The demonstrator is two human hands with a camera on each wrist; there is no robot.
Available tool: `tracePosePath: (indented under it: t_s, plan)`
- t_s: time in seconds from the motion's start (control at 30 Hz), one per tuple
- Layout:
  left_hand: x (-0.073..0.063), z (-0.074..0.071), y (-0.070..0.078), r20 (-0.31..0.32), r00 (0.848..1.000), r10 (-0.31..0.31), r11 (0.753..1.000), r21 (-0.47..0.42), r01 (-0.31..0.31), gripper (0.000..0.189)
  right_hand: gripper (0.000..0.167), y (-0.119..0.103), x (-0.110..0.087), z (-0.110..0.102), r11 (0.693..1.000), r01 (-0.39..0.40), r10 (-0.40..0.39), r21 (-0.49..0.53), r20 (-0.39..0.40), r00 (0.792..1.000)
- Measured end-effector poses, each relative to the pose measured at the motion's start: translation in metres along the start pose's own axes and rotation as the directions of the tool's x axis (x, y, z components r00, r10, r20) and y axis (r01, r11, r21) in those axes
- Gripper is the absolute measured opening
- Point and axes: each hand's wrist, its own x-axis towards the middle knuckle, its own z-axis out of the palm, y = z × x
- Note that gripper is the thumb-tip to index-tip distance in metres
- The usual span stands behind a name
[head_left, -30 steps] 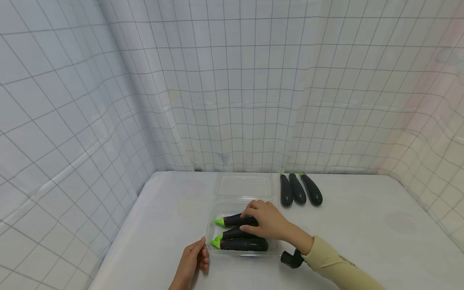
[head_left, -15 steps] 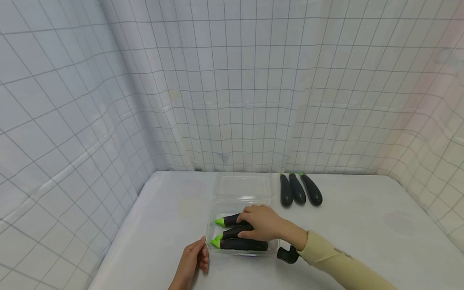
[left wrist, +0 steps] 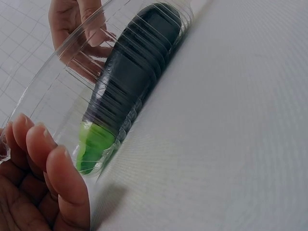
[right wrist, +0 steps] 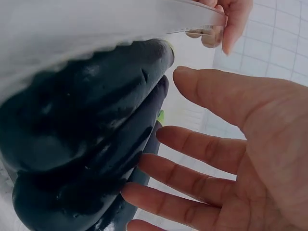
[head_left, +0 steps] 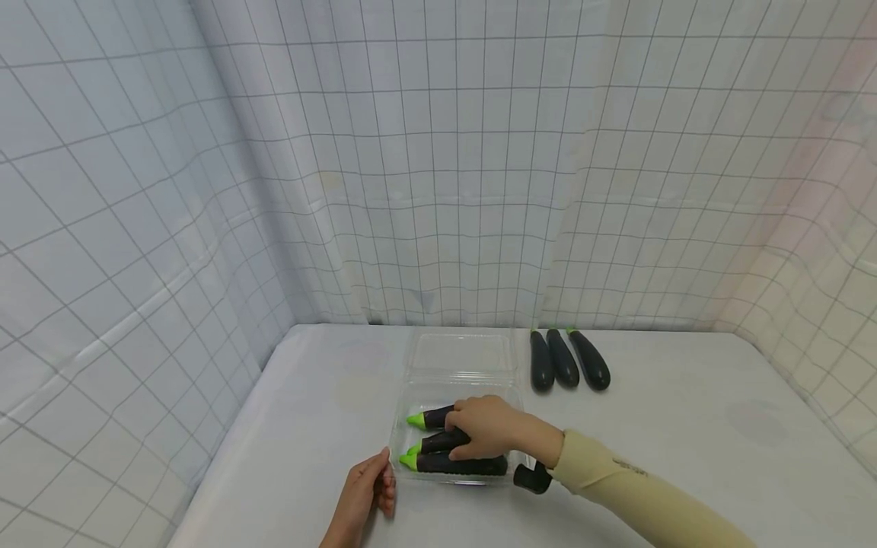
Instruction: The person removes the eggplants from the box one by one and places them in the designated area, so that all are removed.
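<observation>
Three dark eggplants with green stem ends lie side by side in a clear plastic clamshell box: a front eggplant, a middle eggplant and a rear eggplant. My left hand pinches the box's front left corner between thumb and fingers. Over the right part of the eggplants is my right hand, palm down, hiding their right ends in part. In the right wrist view its fingers are loosely extended, tips against the eggplants, with the thumb apart from them.
The box's clear lid lies folded back behind it. Three more eggplants rest on the white table at the back right. A black wrist-worn device hangs below my right wrist. Grid-patterned curtains enclose the back and sides.
My right hand has shifted toward the front and slightly left, from the rear eggplants to over the middle and front ones. The left hand stays at the box corner.
</observation>
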Motion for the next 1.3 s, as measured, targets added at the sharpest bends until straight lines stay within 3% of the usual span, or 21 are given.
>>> tracePosePath:
  t_s: [0.37, 0.63, 1.3]
  plan:
    - [0.0, 0.0, 0.0, 0.01, 1.0, 0.008, 1.0, -0.003, -0.008, 0.043, 0.038, 0.001, 0.006, 0.004, 0.999, -0.007, 0.007, -0.047, -0.013, 1.0]
    - [0.0, -0.001, -0.001, 0.012, 1.0, -0.01, 1.0, -0.003, 0.01, 0.043, 0.046, -0.001, 0.007, 0.006, 0.999, -0.047, 0.047, -0.01, -0.007, 0.999]
    - [0.001, 0.001, 0.001, 0.0, 1.0, -0.018, 1.0, -0.006, 0.018, 0.043, 0.028, -0.005, 0.004, 0.014, 0.998, 0.023, -0.026, -0.05, -0.052, 0.998]
